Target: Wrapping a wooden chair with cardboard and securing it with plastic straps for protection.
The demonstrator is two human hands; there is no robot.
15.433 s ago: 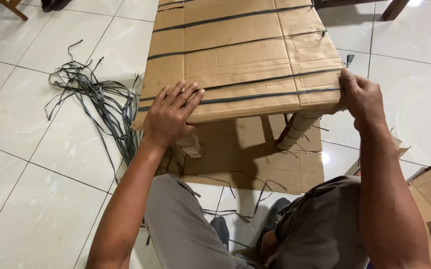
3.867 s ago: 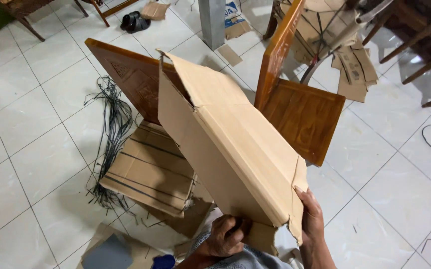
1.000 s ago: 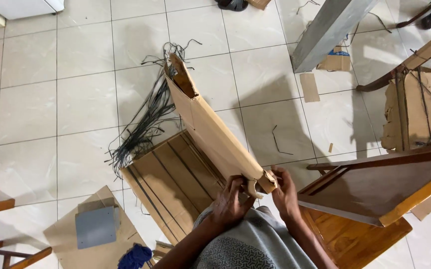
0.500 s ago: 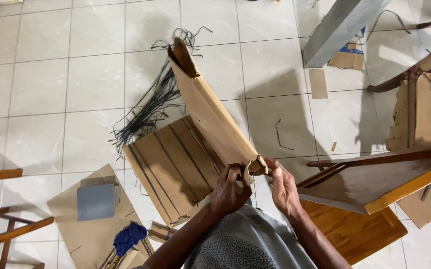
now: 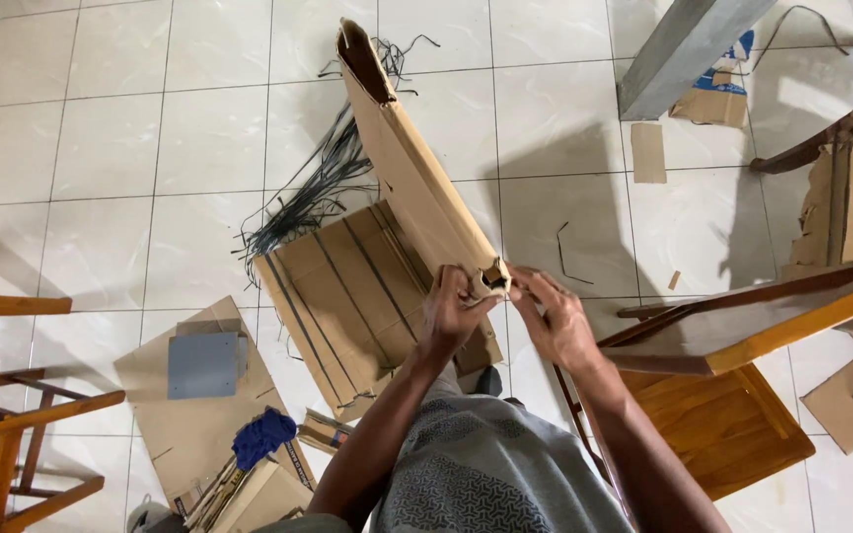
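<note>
Both hands meet at the near end of a long folded cardboard sleeve [image 5: 416, 173], which slants up and away from them. The left hand [image 5: 454, 318] is curled shut around that ragged end, steadying it; the right hand [image 5: 556, 321] pinches the same end from the other side, though its fingertips are partly hidden. Below the left grip, a strapped cardboard panel [image 5: 347, 296] lies on the tiled floor [image 5: 71, 148].

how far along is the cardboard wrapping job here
Done: one piece on the floor, the strapped bundle, is fully covered in cardboard and bound with dark straps. In hand: the left hand and right hand grip the near end of a long cardboard sleeve, pinching its torn flaps. Left: the wooden furniture at right shows bare wood, and loose straps lie unused.
</note>
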